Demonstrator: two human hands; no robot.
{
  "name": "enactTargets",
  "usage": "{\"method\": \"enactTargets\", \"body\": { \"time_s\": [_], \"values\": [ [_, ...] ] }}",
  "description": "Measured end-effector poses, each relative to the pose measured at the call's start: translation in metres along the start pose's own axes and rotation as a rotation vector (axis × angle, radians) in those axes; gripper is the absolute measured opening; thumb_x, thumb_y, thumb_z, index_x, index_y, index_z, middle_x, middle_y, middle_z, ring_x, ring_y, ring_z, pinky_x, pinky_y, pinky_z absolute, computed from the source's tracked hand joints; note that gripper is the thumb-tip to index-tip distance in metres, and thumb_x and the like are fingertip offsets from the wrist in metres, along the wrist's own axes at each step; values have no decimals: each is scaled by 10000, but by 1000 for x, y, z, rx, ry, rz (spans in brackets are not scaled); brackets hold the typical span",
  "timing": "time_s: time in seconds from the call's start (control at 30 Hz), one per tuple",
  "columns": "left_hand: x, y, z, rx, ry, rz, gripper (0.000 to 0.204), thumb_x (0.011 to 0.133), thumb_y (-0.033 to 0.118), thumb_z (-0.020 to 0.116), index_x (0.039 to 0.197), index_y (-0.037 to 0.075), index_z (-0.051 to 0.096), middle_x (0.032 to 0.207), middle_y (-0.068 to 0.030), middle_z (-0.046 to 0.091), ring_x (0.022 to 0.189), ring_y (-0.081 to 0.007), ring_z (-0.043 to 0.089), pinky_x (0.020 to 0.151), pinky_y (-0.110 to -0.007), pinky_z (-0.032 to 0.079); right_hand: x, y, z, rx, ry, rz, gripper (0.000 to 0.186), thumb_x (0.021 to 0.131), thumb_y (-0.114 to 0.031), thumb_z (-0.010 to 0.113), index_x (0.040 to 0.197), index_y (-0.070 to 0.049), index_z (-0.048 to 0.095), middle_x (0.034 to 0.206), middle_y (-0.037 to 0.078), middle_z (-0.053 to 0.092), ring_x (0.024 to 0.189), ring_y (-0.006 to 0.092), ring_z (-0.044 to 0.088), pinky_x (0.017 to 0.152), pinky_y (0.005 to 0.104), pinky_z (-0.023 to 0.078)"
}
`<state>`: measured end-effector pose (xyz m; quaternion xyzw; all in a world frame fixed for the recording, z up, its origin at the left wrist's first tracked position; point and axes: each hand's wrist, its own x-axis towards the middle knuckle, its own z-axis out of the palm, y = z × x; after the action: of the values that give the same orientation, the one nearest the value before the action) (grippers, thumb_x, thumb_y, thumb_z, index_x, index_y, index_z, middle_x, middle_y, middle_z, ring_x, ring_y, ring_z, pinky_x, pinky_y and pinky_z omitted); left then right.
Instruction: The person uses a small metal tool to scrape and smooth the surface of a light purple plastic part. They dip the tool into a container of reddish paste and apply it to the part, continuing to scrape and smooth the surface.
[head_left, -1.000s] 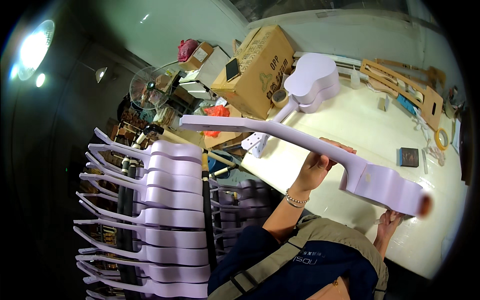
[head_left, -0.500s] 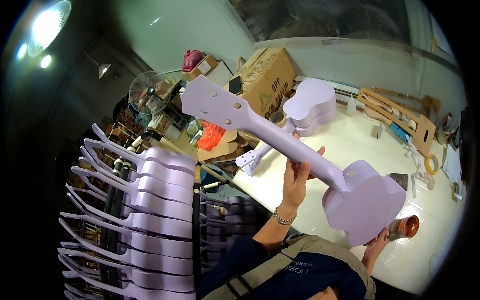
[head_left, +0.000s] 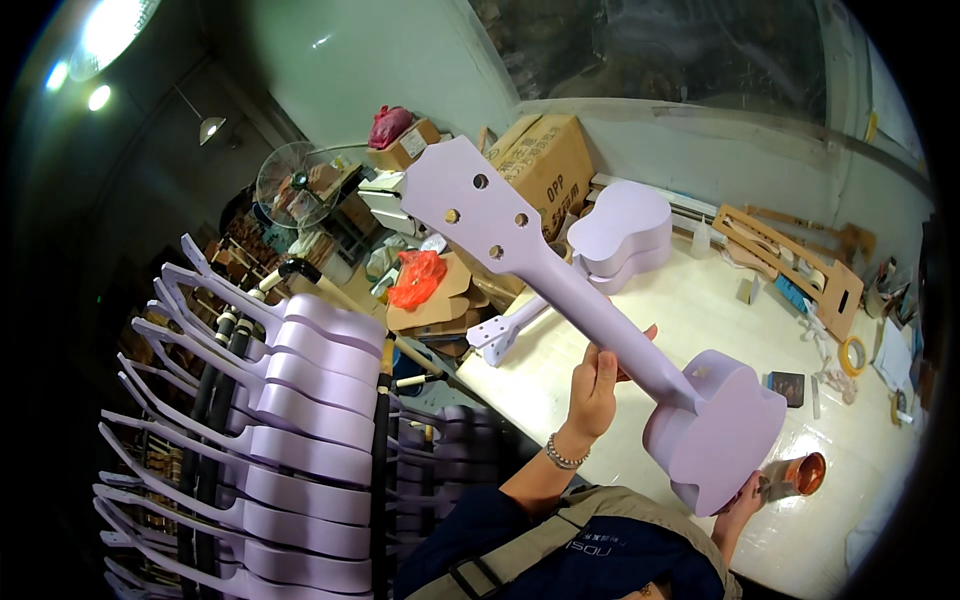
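Observation:
A lilac ukulele (head_left: 712, 440) without strings is held up at a slant over the table, its back facing me. The headstock (head_left: 478, 200), with several bare tuner holes, points up and to the left. My left hand (head_left: 592, 390) is wrapped round the neck near the body, the thumb on the near side. Down at the rounded bottom end of the body, my right hand (head_left: 740, 500) grips the edge; some of its fingers are hidden behind the body. Close beside that hand stands an open jar (head_left: 806, 473) with a copper-coloured rim.
More lilac ukuleles (head_left: 625, 232) lie stacked on the white table (head_left: 540, 410). To the left, a rack (head_left: 380, 470) carries several ukulele bodies (head_left: 315, 445). Cardboard box (head_left: 550, 165), fan (head_left: 300, 182), wooden template (head_left: 790, 260), tape roll (head_left: 852, 356) and a small dark block (head_left: 787, 388) surround the work area.
The ukulele has turned somewhat about its length and its headstock has shifted right, looking larger. Both hands keep their hold. The whole view has shifted slightly.

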<state>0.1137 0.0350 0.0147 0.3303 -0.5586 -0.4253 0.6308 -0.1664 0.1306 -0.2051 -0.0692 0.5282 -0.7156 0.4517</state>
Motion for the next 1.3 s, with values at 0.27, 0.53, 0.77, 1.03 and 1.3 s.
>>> {"method": "enactTargets", "body": {
  "time_s": [0.27,0.53,0.77,1.03,1.3],
  "values": [
    [2,0,3,46,-28,17,640,1038,416,281,1504,26,81,1209,-251,589,908,-200,655,823,-303,525,-2,-4,5,-52,-15,50,267,1003,-337,503,849,-122,541,634,-94,453,483,-3,374,413,183,283],
    [-1,-6,2,66,36,140,636,1026,304,419,1475,-31,117,1068,-178,631,1050,-296,631,884,-357,508,-1,11,-5,-97,-83,125,276,999,-341,510,829,-125,533,635,-91,423,511,5,378,458,191,286],
    [68,-3,-3,-172,115,-21,352,1015,275,466,1178,-36,436,1029,-195,651,917,-236,652,832,-357,536,-21,3,16,-311,-205,185,279,955,-245,582,1128,-31,627,860,29,668,481,3,342,414,180,247],
    [143,-18,35,265,-671,-217,613,940,638,370,915,49,536,756,-41,574,666,-126,547,652,-254,452,-45,-29,-6,-233,-30,-37,298,925,-236,621,1148,-39,618,839,-25,563,537,17,331,475,185,271],
    [3,-145,82,774,-1753,-498,448,966,508,442,943,63,480,699,-151,560,649,-304,557,632,-399,433,-134,6,-94,162,442,10,375,1005,-255,502,1269,11,530,772,-25,480,620,43,432,561,204,426]
  ]
}}
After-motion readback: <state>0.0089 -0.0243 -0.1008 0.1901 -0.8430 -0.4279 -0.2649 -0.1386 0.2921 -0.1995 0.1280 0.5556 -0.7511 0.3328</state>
